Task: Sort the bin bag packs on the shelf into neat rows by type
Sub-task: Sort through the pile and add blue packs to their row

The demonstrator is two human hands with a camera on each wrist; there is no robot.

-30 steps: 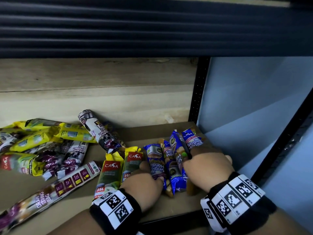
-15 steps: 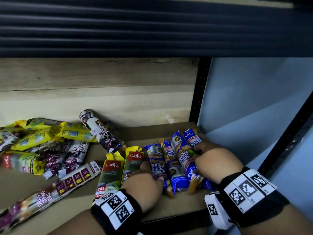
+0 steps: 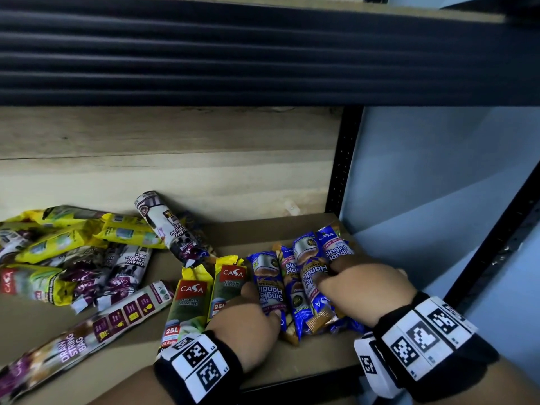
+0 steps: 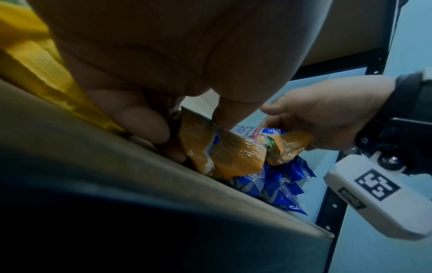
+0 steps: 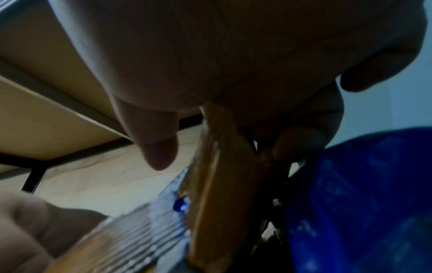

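Several blue "Singlet Handle" packs lie side by side at the right end of the shelf board. My left hand grips the near end of the leftmost blue pack; in the left wrist view, thumb and finger of that hand pinch its orange crimped end. My right hand grips another blue pack in the row, its orange end between the fingers. Two green CASA packs lie just left of the blue ones.
Yellow packs and purple-white draw string packs lie jumbled at the left, one long pack near the front edge. A black upright post and blue wall close the right side. The shelf above hangs low.
My right hand has drawn back toward the front right with its blue pack, which now lies straighter in the row. My left hand has stayed in place.
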